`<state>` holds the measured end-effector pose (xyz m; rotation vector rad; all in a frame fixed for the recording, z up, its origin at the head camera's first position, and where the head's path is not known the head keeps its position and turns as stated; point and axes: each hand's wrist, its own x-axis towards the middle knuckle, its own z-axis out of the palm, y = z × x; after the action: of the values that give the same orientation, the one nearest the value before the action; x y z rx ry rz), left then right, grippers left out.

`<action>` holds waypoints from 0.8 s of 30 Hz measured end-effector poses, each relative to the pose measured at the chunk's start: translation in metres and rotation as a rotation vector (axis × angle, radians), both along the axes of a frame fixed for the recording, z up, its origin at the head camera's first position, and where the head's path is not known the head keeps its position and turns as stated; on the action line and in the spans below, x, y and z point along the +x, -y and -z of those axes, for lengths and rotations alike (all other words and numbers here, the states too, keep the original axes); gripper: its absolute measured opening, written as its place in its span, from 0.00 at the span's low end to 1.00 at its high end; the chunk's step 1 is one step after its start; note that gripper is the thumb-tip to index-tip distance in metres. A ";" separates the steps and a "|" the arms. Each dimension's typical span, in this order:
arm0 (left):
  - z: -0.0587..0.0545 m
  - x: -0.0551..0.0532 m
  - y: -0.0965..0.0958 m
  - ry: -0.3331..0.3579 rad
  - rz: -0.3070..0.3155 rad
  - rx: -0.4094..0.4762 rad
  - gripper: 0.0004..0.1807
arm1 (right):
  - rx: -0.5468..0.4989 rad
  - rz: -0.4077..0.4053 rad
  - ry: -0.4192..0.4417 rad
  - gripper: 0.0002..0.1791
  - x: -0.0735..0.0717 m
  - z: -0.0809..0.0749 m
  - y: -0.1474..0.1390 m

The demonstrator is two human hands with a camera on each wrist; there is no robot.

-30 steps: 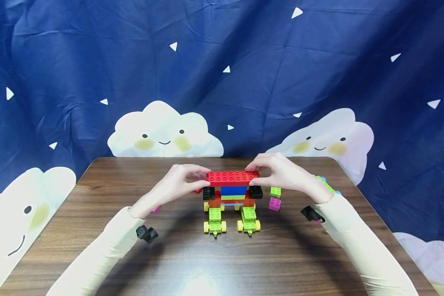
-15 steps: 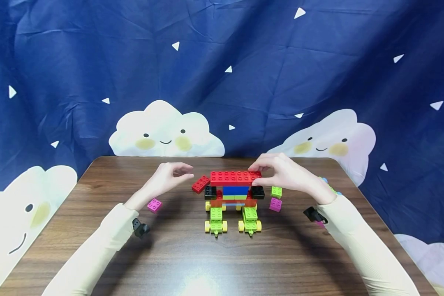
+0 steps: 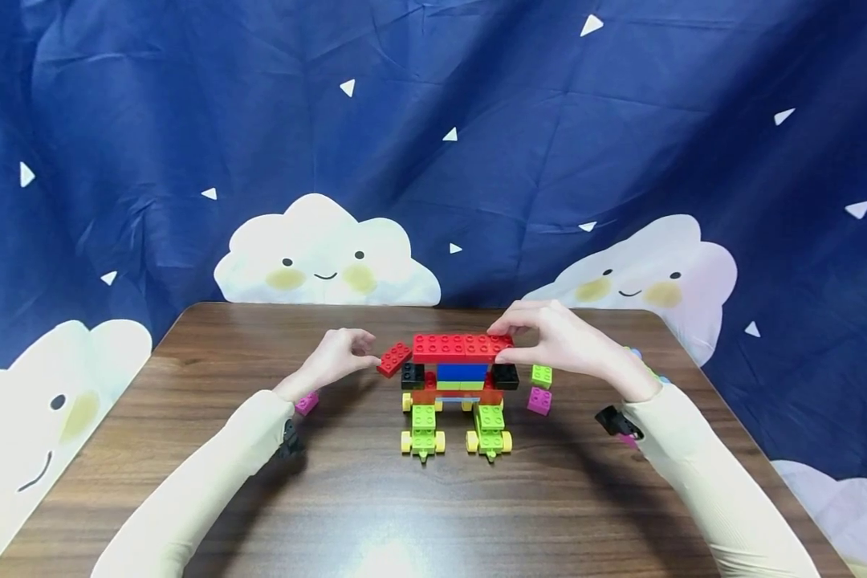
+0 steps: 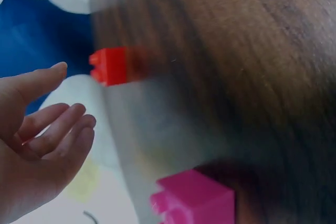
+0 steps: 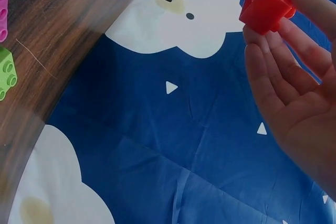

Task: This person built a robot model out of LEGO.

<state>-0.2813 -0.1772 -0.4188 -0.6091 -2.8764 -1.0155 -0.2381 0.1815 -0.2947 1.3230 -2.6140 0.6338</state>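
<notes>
A toy brick build on wheels [image 3: 461, 372] stands on the table, with red bricks [image 3: 441, 347] across its top and black bricks [image 3: 413, 376] jutting out at its sides. My right hand [image 3: 559, 343] pinches the right end of the top red brick [image 5: 265, 6] between thumb and fingers. Left of the build lies a loose red eight-stud brick [image 3: 394, 359]. My left hand [image 3: 332, 355] is beside it, fingers loosely bent and holding nothing; the left wrist view shows a gap between the fingertips [image 4: 86, 121] and that red brick [image 4: 114, 66].
A pink brick [image 3: 307, 403] lies partly behind the left wrist. Right of the build are a lime brick [image 3: 542, 375] and a magenta brick [image 3: 539, 400]. More bricks are mostly hidden by the right forearm. The wooden table [image 3: 376, 498] ends at a cloud-printed blue cloth [image 3: 477, 160].
My left hand has let go of the top brick's left end and moved left, then back toward the loose red brick. The right hand keeps its grip on the right end.
</notes>
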 end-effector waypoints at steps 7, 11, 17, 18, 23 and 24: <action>0.011 -0.006 -0.018 0.050 0.003 -0.097 0.24 | -0.002 -0.004 -0.010 0.18 0.001 0.000 0.000; 0.013 -0.009 -0.024 0.036 -0.007 -0.128 0.24 | -0.003 -0.008 -0.026 0.17 0.001 -0.001 -0.001; 0.016 -0.013 -0.027 0.051 -0.023 -0.162 0.22 | -0.002 -0.015 -0.020 0.17 0.000 0.000 0.000; 0.016 -0.014 -0.026 0.053 -0.024 -0.167 0.21 | -0.002 -0.016 -0.019 0.17 0.000 0.000 0.001; 0.013 -0.014 -0.024 0.066 -0.028 -0.188 0.21 | 0.005 -0.010 -0.004 0.18 -0.001 -0.001 0.000; 0.013 -0.014 -0.023 0.072 -0.031 -0.188 0.22 | 0.009 -0.007 0.002 0.18 -0.001 -0.002 0.000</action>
<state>-0.2952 -0.1540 -0.4315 -0.5454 -3.0583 -0.7843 -0.2388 0.1811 -0.2930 1.3350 -2.6180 0.6263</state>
